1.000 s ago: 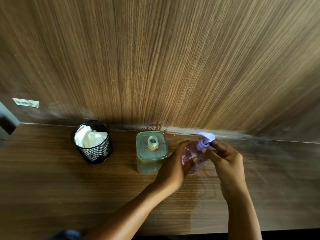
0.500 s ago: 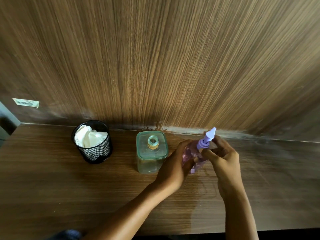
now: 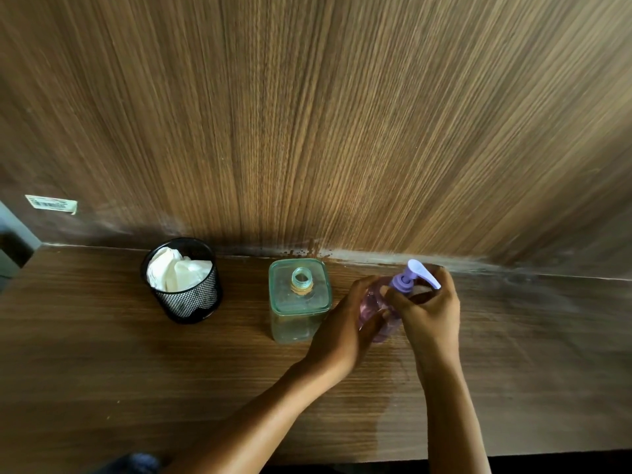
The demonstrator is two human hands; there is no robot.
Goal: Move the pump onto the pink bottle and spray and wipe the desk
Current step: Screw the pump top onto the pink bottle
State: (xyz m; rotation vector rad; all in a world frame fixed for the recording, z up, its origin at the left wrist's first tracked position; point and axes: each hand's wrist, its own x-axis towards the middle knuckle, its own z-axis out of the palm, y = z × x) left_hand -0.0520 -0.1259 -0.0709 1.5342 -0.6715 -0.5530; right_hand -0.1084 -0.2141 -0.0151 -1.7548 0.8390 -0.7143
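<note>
A clear pink bottle [image 3: 376, 307] stands on the wooden desk [image 3: 102, 371], right of centre near the back wall. My left hand [image 3: 342, 330] wraps its left side. A purple pump [image 3: 412, 274] sits in the bottle's neck, its nozzle pointing right and away. My right hand [image 3: 427, 309] grips the pump's collar with thumb and fingers. A square green-tinted bottle [image 3: 299, 302] stands just left of my left hand, its neck open with no pump. A white cloth [image 3: 176, 273] is stuffed in a black mesh cup [image 3: 186, 299] further left.
A wood-grain wall panel [image 3: 342, 131] rises right behind the bottles. A barcode sticker [image 3: 51, 204] is on the wall at the left. The desk's left end is at the frame's far left and its front edge runs along the bottom.
The pump's nozzle has turned: it pointed left a second ago, up half a second ago, and now points right. My right hand has rotated with it. My left hand stays on the bottle.
</note>
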